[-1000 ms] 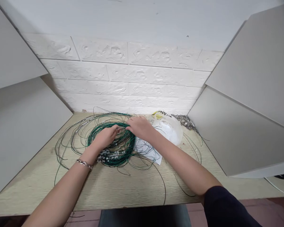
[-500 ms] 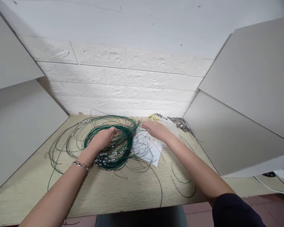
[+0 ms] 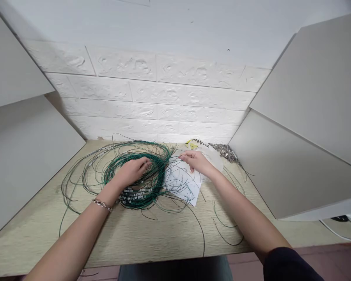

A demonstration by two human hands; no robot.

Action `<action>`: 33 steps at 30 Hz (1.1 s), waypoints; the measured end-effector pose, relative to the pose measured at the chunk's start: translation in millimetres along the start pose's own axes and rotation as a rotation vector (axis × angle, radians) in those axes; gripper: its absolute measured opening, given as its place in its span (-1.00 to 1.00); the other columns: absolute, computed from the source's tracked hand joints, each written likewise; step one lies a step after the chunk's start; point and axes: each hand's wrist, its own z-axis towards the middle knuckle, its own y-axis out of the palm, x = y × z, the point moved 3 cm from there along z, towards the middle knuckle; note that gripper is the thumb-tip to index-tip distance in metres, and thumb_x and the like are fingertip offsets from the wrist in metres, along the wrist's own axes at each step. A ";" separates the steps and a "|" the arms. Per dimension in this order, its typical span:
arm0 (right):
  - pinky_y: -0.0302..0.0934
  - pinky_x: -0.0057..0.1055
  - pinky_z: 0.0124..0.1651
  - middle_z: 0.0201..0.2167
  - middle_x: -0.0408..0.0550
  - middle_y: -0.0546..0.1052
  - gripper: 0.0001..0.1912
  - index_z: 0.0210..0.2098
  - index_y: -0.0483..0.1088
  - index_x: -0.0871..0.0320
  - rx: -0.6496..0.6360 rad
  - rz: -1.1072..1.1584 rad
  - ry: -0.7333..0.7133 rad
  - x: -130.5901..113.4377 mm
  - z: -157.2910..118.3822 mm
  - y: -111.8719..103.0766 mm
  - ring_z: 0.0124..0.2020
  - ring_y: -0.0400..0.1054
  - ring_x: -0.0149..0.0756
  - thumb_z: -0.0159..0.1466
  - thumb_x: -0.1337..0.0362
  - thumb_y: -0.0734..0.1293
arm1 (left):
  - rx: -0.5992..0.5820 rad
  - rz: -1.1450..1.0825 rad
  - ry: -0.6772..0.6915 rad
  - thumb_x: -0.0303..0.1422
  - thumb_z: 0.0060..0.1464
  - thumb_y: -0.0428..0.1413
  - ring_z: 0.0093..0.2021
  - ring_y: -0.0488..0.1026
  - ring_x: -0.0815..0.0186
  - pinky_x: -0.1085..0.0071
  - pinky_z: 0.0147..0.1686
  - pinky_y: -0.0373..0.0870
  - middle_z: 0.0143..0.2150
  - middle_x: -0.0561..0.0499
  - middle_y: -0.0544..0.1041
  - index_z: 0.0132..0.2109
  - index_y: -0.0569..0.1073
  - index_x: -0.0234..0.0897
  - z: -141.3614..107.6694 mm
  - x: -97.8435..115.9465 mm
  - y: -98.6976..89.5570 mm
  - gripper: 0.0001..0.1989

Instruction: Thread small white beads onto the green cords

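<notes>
A loose coil of thin green and black wire (image 3: 160, 175) lies on the table, with small white beads (image 3: 139, 194) strung along its near part. My left hand (image 3: 133, 171) is over the coil, finger and thumb pinched on a thin strand; its exact grip is partly hidden. To the right, my right hand (image 3: 196, 160) pinches a thin dark wire end above a white sheet of paper (image 3: 190, 189). Wire ends from the coil fan out across that paper. Under and behind the right hand lies a whitish plastic bag (image 3: 215, 158) with printed letters.
A heap of small greyish glittering pieces (image 3: 226, 152) sits in the back right corner. Loose wire pieces (image 3: 228, 236) lie near the front right. Grey panels (image 3: 32, 164) flank the wooden table (image 3: 128, 242), and a white brick-patterned wall (image 3: 140, 93) closes the back.
My right hand has turned, its pinched fingers and a wire end now showing, and has shifted slightly right. My left hand has moved a little to the right over the coil.
</notes>
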 end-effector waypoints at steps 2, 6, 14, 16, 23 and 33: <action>0.15 -0.48 -0.45 -0.54 -0.19 0.42 -0.74 -0.35 0.42 0.16 0.060 -0.110 -0.087 -3.3 -2.0 1.1 -0.58 0.25 -0.46 0.13 0.10 0.25 | 0.096 0.010 0.062 -0.08 0.09 -0.17 -0.17 0.39 0.16 0.32 -0.24 0.29 -0.19 -0.10 0.47 -0.07 0.33 -0.27 -0.9 7.5 -4.4 -0.57; 0.13 -0.47 -0.24 -0.36 -0.14 0.50 -0.79 -0.32 0.43 0.12 0.052 -0.328 -0.244 -13.9 -7.6 9.4 -0.30 0.33 -0.39 0.19 0.19 0.21 | 0.368 0.149 0.177 -0.09 0.02 -0.03 0.07 0.20 0.04 0.10 0.04 0.05 0.09 -0.18 0.28 0.12 0.20 -0.28 0.1 40.6 -14.3 -0.43; 0.08 -0.50 -0.33 -0.40 -0.13 0.48 -0.78 -0.29 0.37 0.15 0.056 -0.524 -0.299 -22.0 -16.3 15.1 -0.37 0.31 -0.40 0.25 0.26 0.12 | 0.081 -0.125 0.213 -0.32 0.17 -0.18 -0.30 0.39 0.29 0.43 -0.30 0.27 -0.33 -0.09 0.46 -0.25 0.41 -0.35 25.0 87.3 0.4 -0.70; 0.07 -0.51 -0.33 -0.40 -0.13 0.48 -0.77 -0.33 0.39 0.15 0.030 -0.526 -0.307 -18.9 -15.9 12.3 -0.36 0.31 -0.41 0.25 0.23 0.13 | 0.066 -0.124 0.203 -0.34 0.17 -0.17 -0.31 0.40 0.28 0.42 -0.31 0.26 -0.34 -0.10 0.47 -0.27 0.42 -0.34 25.3 86.1 3.5 -0.71; 0.11 -0.47 -0.26 -0.36 -0.10 0.50 -0.77 -0.35 0.42 0.16 0.074 -0.441 -0.227 5.2 -7.9 -19.7 -0.33 0.32 -0.38 0.21 0.19 0.18 | 0.075 -0.064 0.083 -0.30 0.17 -0.21 -0.32 0.43 0.23 0.41 -0.37 0.24 -0.36 -0.08 0.50 -0.24 0.42 -0.26 23.0 65.0 8.4 -0.68; 0.14 -0.46 -0.30 -0.43 -0.11 0.48 -0.72 -0.42 0.41 0.21 0.135 -0.509 -0.012 36.0 -0.9 -56.7 -0.38 0.30 -0.37 0.17 0.15 0.18 | 0.059 -0.073 0.034 -0.29 0.15 -0.22 -0.31 0.44 0.20 0.41 -0.37 0.23 -0.33 -0.09 0.52 -0.29 0.41 -0.25 28.0 60.3 14.2 -0.68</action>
